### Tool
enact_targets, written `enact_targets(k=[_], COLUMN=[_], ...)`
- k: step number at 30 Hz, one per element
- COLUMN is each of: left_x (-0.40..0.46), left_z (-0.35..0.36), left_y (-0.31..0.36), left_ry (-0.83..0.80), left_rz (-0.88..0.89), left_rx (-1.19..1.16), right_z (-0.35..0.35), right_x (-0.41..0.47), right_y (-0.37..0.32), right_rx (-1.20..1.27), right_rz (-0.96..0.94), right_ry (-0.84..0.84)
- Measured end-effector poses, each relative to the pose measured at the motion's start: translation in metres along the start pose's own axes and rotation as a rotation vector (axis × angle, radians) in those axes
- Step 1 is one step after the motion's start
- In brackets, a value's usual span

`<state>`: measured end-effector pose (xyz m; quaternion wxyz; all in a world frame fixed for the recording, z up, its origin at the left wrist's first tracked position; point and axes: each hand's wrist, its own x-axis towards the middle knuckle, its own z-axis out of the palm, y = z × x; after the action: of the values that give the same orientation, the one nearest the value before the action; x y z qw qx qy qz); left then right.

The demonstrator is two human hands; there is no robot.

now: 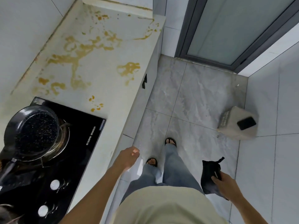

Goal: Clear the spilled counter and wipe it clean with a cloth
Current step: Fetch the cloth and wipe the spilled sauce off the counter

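The pale counter (103,88) runs along the left, smeared and spotted with a yellow-brown spill (76,57) over most of its top. My right hand (226,185) hangs low at the right over the floor and grips a dark cloth (210,175), which dangles from it. My left hand (129,156) hovers just off the counter's front edge, fingers loosely curled, holding nothing.
A black glass hob (77,143) with two white knobs is set into the near counter; a dark speckled pan (30,131) sits on its burner. A tan box (237,125) stands on the grey tiled floor at the right wall. A glass door (234,29) is ahead.
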<state>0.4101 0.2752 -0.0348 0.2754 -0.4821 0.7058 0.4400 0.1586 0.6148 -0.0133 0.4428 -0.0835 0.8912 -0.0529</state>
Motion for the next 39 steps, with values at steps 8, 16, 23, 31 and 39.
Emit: enact_targets(k=[8,16,23,31,39], left_x=[0.039,0.020,0.018,0.066,0.108], left_z=[-0.009,0.019,0.022,-0.072,-0.167], left_y=[0.028,0.029,0.043,0.079,0.110], left_ry=[0.034,0.045,0.102,0.371,0.644], left_rz=[-0.144,-0.386,-0.417,-0.319,-0.208], left_rx=[-0.085,-0.151,-0.268,-0.549,-0.611], right_z=[-0.096,-0.175,-0.186,-0.200,-0.191], right_x=[0.107,0.188,0.206,0.181,0.152], right_y=[-0.095,-0.254,-0.359,-0.437,-0.569], right_rx=[-0.077,-0.102,-0.156,-0.115,-0.232], right_rz=[-0.121,-0.410,-0.540,-0.730,-1.207], right_ry=[-0.074,-0.101,-0.138,-0.071,-0.036])
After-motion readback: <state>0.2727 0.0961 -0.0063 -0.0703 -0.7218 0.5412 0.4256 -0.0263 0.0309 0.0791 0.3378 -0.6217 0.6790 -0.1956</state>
